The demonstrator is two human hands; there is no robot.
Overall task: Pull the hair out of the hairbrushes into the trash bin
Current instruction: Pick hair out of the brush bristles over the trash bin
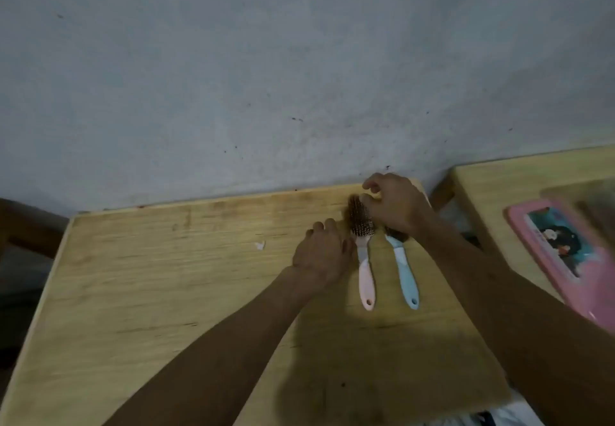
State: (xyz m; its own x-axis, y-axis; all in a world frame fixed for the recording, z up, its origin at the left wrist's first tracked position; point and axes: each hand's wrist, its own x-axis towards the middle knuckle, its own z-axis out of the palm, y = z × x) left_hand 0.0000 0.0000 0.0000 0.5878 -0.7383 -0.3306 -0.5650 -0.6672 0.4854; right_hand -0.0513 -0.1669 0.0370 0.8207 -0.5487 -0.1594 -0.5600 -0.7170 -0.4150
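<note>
Right hand [397,204] pinching hair at pink hairbrush [362,246] head; left hand [324,254] curled beside it.

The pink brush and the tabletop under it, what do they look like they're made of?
The pink hairbrush looks like smooth moulded plastic: an even pastel handle with a hanging hole at its end. Its bristles look thin and shiny, possibly metal or stiff plastic; blur leaves that open. The table looks like pale wood or wood veneer, matte, with visible grain lines and dark stains.
</note>
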